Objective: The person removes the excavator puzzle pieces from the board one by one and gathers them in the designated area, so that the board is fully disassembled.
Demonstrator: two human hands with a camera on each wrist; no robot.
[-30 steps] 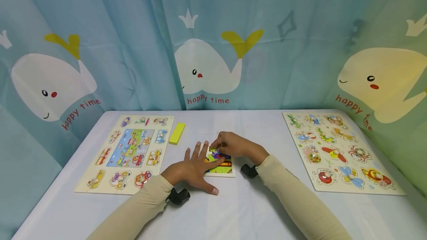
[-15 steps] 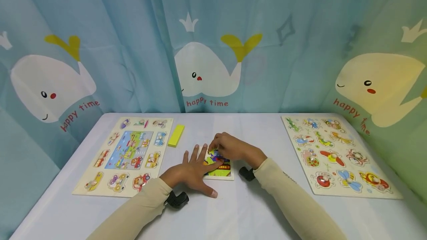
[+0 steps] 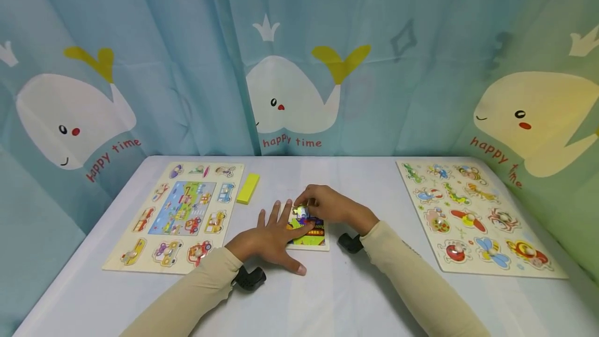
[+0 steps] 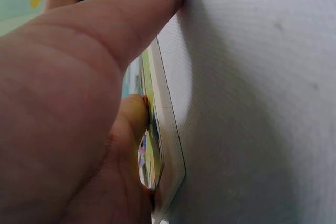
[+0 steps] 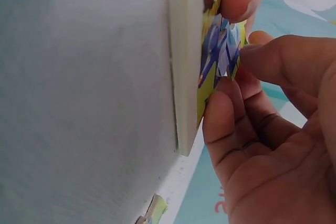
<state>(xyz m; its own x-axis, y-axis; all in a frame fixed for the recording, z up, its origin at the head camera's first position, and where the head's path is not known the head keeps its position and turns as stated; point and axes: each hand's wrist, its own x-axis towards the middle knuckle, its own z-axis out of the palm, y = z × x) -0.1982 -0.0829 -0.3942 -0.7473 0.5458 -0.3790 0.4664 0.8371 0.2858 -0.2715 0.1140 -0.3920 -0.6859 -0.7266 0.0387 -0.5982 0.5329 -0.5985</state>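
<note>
In the head view a small wooden jigsaw puzzle (image 3: 306, 242) with a colourful picture lies flat on the table between both hands. The left hand (image 3: 268, 242) spreads its fingers beside it, and its index finger lies across the puzzle's face. At the puzzle's far edge the right hand (image 3: 328, 205) pinches a jigsaw piece (image 3: 300, 213) between thumb and fingers. The right wrist view has this piece (image 5: 231, 45) tilted against the puzzle's surface, blue with a yellow-green edge. Fingers cover part of it, so how far it sits in cannot be told.
A yellow block (image 3: 248, 188) lies beyond the left hand. To the left is a vehicle peg board (image 3: 142, 251), to the right an insect peg board (image 3: 435, 254). A whale-print curtain (image 3: 201, 92) stands behind the white table (image 3: 355, 295).
The piece in the right hand has tipped, and more of its face shows now. Both hands stay almost in the same place; the head view shifts slightly.
</note>
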